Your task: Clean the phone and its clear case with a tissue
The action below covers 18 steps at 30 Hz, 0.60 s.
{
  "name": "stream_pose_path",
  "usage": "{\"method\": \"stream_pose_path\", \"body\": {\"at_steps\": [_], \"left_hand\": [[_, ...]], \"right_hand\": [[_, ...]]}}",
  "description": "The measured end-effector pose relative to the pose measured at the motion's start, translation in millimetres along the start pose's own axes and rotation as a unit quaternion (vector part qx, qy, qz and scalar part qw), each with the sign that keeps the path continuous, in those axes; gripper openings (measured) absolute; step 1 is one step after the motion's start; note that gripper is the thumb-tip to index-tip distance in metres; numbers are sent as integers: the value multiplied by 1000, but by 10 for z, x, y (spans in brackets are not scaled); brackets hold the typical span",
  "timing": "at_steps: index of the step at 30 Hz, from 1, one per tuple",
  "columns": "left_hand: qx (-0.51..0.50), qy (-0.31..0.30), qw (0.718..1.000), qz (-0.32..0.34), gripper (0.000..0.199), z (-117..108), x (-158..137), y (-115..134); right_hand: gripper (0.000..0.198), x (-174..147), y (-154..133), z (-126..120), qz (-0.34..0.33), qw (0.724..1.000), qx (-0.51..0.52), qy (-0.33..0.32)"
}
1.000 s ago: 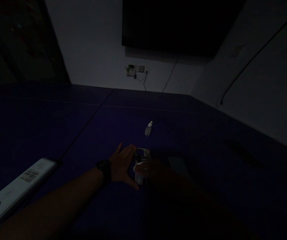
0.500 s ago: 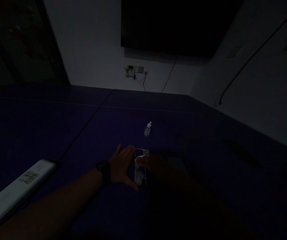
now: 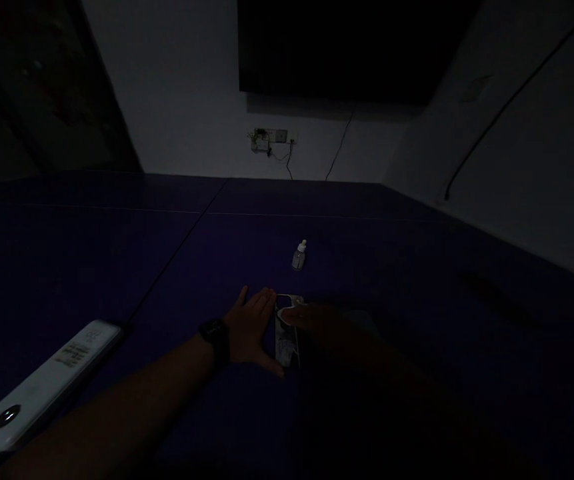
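A phone case [image 3: 287,343] with a patterned grey back and a camera cut-out at its far end lies flat on the dark purple floor mat. My left hand [image 3: 253,330], a dark watch on its wrist, is spread flat on the mat, with fingertips and thumb against the case's left edge. From the right, my right hand [image 3: 309,317] presses a small white wipe [image 3: 283,313] onto the upper part of the case. Deep shadow hides most of that hand. Beyond the case stands a small clear dropper bottle [image 3: 299,257] with a white top.
On the left lies a long white device [image 3: 49,383] with a round dark display and a cable. A flat grey object [image 3: 361,323] sits partly behind my right arm. At the back, a dark screen [image 3: 337,53] hangs on the wall above sockets [image 3: 271,137] with cords.
The whole view has shifted slightly, so the case, bottle and hands appear a little farther right. My left hand stays at the case's edge, and the right keeps the wipe on its upper part.
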State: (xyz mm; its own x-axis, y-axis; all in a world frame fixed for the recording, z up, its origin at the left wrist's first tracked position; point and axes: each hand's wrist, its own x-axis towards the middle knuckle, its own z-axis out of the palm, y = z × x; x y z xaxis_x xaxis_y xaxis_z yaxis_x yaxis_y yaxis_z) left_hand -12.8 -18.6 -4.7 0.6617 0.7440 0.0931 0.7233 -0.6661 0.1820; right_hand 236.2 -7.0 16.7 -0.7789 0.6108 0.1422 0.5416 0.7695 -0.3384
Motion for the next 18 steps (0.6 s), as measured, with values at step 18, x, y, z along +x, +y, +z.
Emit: {"method": "stream_pose_path", "body": {"at_steps": [18], "left_hand": [[36,-22,999,-20,132,-97,-10,108]], "right_hand": [[44,-101,53,49,30,999,18,5]]}}
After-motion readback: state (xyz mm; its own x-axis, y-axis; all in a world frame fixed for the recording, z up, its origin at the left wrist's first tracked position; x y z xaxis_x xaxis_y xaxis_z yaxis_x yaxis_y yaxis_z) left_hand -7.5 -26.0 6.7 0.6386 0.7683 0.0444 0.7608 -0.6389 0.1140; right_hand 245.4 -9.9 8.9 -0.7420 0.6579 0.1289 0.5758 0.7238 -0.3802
